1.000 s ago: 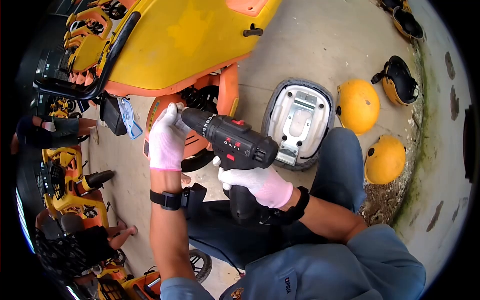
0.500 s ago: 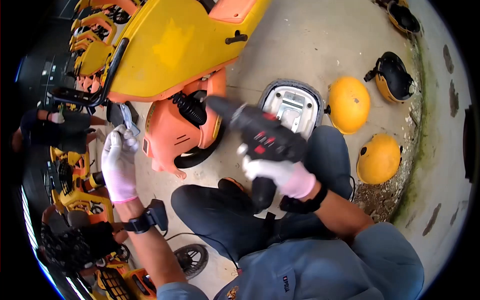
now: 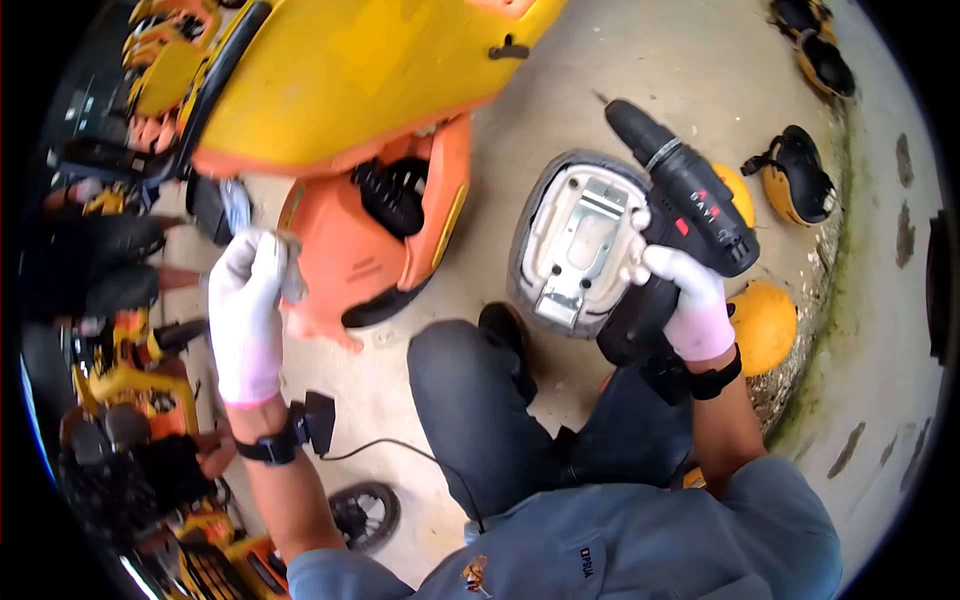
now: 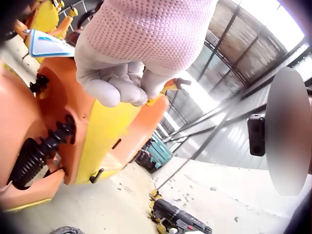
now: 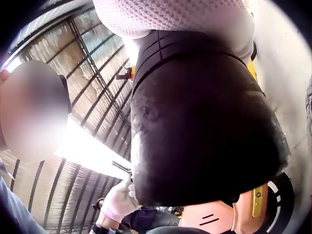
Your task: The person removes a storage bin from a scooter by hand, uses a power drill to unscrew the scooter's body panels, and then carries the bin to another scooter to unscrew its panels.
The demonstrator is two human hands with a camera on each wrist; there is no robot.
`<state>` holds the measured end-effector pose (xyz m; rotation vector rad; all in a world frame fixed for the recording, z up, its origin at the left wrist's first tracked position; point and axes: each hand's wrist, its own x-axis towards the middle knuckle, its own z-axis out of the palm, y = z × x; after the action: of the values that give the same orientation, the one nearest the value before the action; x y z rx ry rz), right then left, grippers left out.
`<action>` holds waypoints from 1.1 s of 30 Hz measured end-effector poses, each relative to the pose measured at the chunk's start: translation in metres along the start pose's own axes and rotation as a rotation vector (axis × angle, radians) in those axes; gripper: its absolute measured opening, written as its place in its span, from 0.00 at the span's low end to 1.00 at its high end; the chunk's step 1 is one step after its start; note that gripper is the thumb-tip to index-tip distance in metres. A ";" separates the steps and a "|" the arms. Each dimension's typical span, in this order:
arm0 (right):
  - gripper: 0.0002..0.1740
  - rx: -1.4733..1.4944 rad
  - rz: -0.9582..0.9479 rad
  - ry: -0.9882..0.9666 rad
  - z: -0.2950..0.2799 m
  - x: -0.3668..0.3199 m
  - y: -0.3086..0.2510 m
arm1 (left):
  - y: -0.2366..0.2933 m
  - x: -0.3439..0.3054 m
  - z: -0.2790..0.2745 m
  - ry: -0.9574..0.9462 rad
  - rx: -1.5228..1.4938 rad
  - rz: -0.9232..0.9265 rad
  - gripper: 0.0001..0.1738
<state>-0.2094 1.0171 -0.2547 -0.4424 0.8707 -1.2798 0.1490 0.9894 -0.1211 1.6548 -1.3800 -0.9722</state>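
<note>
From a distance, my right hand (image 3: 692,300) grips a drill (image 3: 692,185), its bit (image 3: 600,97) fitted but touching nothing, near the upturned, detached seat (image 3: 540,240). Left of the seat, my left hand (image 3: 248,325) is curled, contents unclear.

Drill (image 3: 685,185) in the right grip (image 3: 685,290): matt black plastic. Gloves: knitted cloth, pink and textured at the cuffs, smoother white over the fingers. Seat underside (image 3: 590,240), beside that grip: pale smooth plastic with shiny metal plates. Bodywork (image 3: 370,85), beyond the left grip (image 3: 250,310): smooth yellow plastic, slightly glossy.
</note>
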 end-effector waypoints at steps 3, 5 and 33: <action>0.21 -0.079 -0.051 0.083 0.006 0.000 -0.017 | 0.022 0.025 0.010 -0.156 0.053 -0.003 0.11; 0.21 -0.098 -0.077 0.160 0.018 -0.009 -0.041 | 0.049 0.036 0.022 -0.216 0.045 -0.009 0.11; 0.16 -0.522 0.275 0.778 0.102 -0.264 -0.356 | 0.231 0.022 -0.022 -0.477 -0.276 -0.554 0.09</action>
<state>-0.3689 1.1562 0.1477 -0.2017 1.8763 -0.9485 0.0764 0.9394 0.0951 1.6837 -1.0053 -1.8843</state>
